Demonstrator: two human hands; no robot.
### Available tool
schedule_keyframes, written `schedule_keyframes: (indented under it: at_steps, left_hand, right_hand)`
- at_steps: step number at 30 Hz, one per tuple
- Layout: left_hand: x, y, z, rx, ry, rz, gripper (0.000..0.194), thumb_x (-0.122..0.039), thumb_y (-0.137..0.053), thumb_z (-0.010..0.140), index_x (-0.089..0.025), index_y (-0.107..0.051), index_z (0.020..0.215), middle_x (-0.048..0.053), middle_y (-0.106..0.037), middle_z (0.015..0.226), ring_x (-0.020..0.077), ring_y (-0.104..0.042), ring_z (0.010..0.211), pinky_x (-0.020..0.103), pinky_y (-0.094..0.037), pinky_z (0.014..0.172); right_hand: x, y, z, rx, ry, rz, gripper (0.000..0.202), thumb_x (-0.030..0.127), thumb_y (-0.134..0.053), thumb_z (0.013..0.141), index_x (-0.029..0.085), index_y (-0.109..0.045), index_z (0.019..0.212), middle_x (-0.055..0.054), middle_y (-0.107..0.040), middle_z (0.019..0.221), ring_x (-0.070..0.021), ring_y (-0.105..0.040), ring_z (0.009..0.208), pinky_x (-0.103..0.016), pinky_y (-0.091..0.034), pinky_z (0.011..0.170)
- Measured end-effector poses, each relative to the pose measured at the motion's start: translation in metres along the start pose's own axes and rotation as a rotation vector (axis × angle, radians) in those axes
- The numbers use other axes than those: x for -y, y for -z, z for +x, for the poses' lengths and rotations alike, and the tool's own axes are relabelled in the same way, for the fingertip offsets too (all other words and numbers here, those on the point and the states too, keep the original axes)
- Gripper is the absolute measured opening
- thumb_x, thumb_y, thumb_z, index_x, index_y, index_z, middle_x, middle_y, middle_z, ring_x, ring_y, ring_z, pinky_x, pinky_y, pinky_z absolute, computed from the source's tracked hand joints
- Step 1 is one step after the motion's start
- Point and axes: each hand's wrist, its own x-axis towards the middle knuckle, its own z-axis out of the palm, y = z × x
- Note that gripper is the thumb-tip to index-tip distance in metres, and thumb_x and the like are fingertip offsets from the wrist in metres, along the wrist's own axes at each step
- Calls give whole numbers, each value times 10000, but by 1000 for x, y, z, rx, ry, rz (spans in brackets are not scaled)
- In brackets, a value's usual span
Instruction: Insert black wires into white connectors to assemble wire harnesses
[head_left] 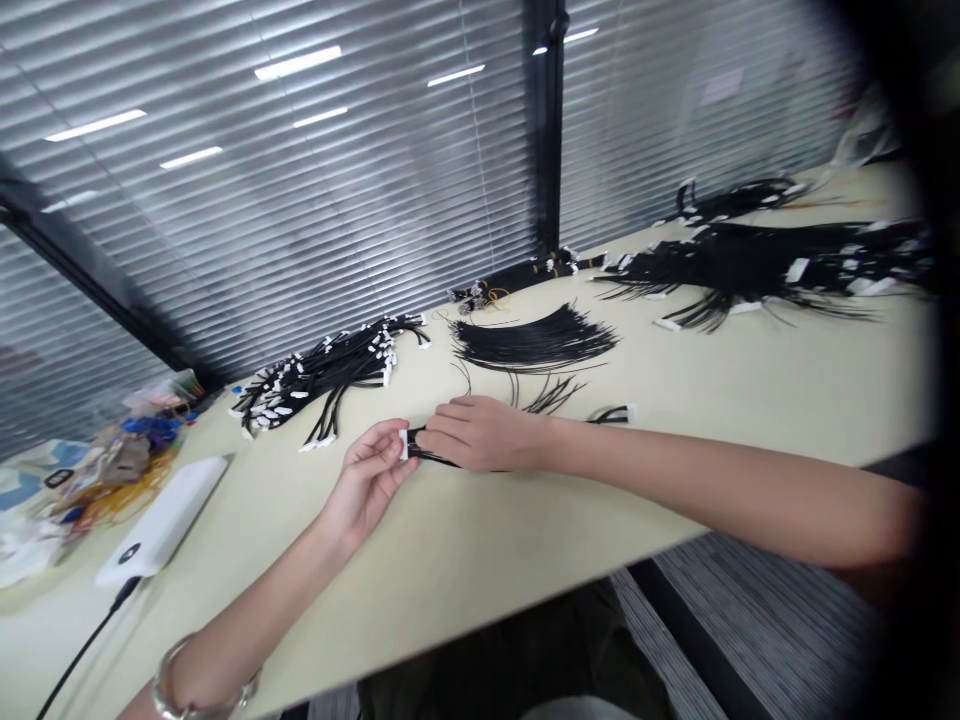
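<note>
Forearms (697,482), white connector (404,445) between hands (480,434)

white connector (404,444), pinched in left hand (370,470); thin black wires (417,452), leading rightward from it, partly covered

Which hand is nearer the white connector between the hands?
Left. The left hand holds the white connector at its fingertips; the right hand is curled over the black wires, just to the connector's right.
</note>
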Motion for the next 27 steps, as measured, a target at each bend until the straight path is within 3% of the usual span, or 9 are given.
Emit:
schedule_keyframes:
  at_steps: [17, 23, 27]
  left_hand:
    - [-1, -3, -1, -15, -40, 11, 269, -81, -693, 695, -157, -654, 950, -14, -591, 766, 70, -575, 710, 184, -538, 720]
    - [-1, -1, 1, -10, -31, 16, 245, -82, -683, 705, -160, -658, 937, -4, -600, 816, 76, -582, 739, 184, -536, 738]
    - [-1, -2, 1, -5, -34, 22, 244, -90, -682, 712, -156, -654, 945, 0, -597, 832, 80, -581, 754, 187, -535, 739]
  right_hand:
    - [-3, -2, -1, 1, 58, -56, 148, 156, -374, 929, 133, -511, 983, -30, -554, 815, -125, -473, 725, -270, -304, 608]
    - [3, -7, -4, 150, -151, 64, 137, 162, -341, 939, 158, -476, 964, 3, -567, 746, -105, -503, 635, -266, -245, 509]
    - [8, -11, -6, 159, -236, 90, 133, 220, -332, 949, 170, -455, 949, 28, -545, 662, -102, -493, 570, -262, -175, 478]
